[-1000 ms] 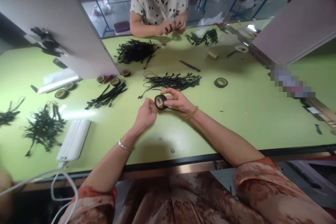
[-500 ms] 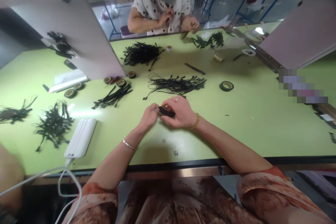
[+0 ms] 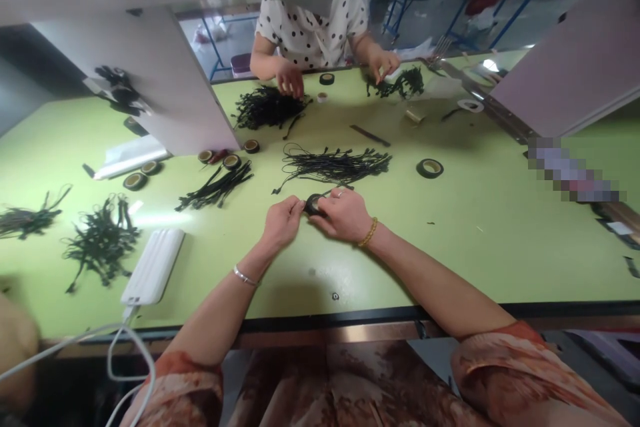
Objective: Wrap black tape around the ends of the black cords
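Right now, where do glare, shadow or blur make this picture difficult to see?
Head view: pale glare streaks the table beyond the white power bank; head view: soft shadow nearer the wearer than left hand and right hand; head view: blocky pixels mask something at right; head view: tape roll lacks fine detail.

Counted by kind
Dark cable piles [image 3: 335,165], six; black tape rolls [image 3: 430,175], at least eight; power bank [image 3: 153,265], one; bracelets [image 3: 369,232], two.

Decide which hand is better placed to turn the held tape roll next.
Probably the right hand: it curls around the black tape roll, while the left hand pinches at its edge.
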Motion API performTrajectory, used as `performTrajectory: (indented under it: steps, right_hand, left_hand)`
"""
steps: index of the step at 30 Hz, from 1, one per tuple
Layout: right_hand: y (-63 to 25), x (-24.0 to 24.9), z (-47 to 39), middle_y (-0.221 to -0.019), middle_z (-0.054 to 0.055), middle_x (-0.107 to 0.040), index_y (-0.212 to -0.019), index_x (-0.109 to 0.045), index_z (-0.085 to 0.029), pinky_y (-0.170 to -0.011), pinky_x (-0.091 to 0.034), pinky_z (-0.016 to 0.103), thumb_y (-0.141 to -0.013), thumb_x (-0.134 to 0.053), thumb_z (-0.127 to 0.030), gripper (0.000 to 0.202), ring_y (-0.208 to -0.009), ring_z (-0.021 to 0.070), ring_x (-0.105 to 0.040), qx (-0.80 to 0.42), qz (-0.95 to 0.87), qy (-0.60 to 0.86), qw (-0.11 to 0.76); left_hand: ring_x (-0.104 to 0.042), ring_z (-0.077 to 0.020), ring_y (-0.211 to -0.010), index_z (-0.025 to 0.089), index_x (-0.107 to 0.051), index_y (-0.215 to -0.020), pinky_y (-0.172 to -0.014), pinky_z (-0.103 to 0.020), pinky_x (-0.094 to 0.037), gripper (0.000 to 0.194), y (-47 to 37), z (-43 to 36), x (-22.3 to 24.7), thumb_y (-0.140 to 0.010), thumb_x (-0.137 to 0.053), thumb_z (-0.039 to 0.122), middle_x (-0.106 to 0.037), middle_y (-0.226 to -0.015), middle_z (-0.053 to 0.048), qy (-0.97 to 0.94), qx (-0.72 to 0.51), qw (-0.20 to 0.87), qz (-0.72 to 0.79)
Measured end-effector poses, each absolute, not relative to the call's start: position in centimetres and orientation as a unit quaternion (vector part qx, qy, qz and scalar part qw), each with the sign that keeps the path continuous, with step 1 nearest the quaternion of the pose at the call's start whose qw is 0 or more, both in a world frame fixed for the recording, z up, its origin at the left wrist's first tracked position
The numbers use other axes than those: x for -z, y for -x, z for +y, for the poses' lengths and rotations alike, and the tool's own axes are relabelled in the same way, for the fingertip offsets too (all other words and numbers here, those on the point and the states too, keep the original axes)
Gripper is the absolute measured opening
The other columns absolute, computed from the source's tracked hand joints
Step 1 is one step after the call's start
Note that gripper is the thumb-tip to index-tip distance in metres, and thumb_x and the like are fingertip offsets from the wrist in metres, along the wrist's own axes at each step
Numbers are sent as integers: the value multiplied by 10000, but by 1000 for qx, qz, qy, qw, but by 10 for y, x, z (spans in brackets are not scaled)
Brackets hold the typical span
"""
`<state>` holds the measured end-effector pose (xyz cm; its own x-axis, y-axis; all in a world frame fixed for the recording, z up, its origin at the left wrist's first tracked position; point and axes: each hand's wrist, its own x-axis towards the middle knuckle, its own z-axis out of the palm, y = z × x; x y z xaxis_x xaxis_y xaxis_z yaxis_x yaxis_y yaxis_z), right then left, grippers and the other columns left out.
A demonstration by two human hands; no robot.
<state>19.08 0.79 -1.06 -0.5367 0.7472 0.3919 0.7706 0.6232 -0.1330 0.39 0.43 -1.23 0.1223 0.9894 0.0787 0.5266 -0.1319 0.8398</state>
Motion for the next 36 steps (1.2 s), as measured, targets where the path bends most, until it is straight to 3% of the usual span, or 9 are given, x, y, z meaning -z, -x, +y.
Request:
performTrajectory:
  steps: [6,8,14,17,22,27,31,33,36]
  right_hand:
    - [-194,23,16,-791,96,-685,-826,-629,-153,-619,-281,317,-900,-584,-405,266,-770,220,-544,-1,-883,431,187]
    - [-195,24,16,-805,89,-686,-815,-627,-154,-609,-291,309,-893,-595,-399,259,-746,208,-543,-14,-882,428,196]
    - [-193,4,6,-924,96,-713,-897,-664,-174,-693,-371,322,-935,-496,-421,301,-795,203,-580,13,-830,441,340]
    - [-191,-11,3,-829,89,-722,-928,-677,-175,-779,-374,370,-921,-507,-464,336,-839,244,-586,21,-803,505,316]
    - [-192,-22,8,-706,38,-710,-991,-682,-195,-673,-373,318,-876,-567,-550,391,-768,225,-615,-147,-771,589,195]
    - [-196,-18,16,-616,-28,-637,-999,-680,-189,-565,-354,260,-821,-649,-411,287,-569,133,-540,-384,-725,530,215]
    - [-194,-10,19,-500,-105,-482,-1028,-599,-180,-532,-374,248,-752,-667,-266,296,-474,106,-477,-515,-638,477,316]
    - [-192,-8,19,-531,-102,-517,-1005,-542,-198,-579,-434,265,-737,-671,-259,304,-527,122,-552,-528,-585,471,397]
    - [-190,-7,18,-616,-62,-616,-982,-499,-210,-680,-500,311,-735,-690,-301,325,-629,146,-639,-566,-524,456,443]
  left_hand:
    - [-528,-115,-500,193,-528,-779,-563,-238,-413,222,-1,9,20,-850,-558,401,-563,-546,41,-618,-315,461,554]
    - [-550,-122,-516,195,-528,-816,-566,-238,-420,178,-1,9,19,-845,-571,366,-587,-560,36,-622,-308,458,556]
    - [-565,-149,-602,198,-540,-816,-600,-264,-389,173,-9,-3,10,-922,-468,314,-650,-677,-14,-732,-270,244,576]
    - [-623,-173,-710,186,-559,-895,-625,-280,-389,190,-14,-11,10,-955,-417,298,-693,-824,-57,-800,-227,130,540]
    - [-600,-174,-660,169,-578,-908,-578,-287,-354,318,-18,-17,12,-997,-330,347,-664,-764,-75,-865,-185,30,466]
    - [-578,-170,-677,170,-603,-891,-613,-281,-364,307,-20,-21,6,-983,-357,329,-659,-787,-95,-877,-183,51,441]
    - [-591,-179,-777,180,-598,-919,-654,-275,-392,262,-26,-26,7,-970,-361,279,-662,-865,-99,-867,-207,100,442]
    - [-590,-179,-806,178,-589,-937,-674,-272,-408,248,-29,-27,9,-966,-352,247,-651,-887,-96,-852,-237,105,455]
    - [-579,-170,-790,171,-583,-989,-696,-269,-423,218,-30,-27,11,-961,-377,237,-635,-897,-92,-825,-283,105,478]
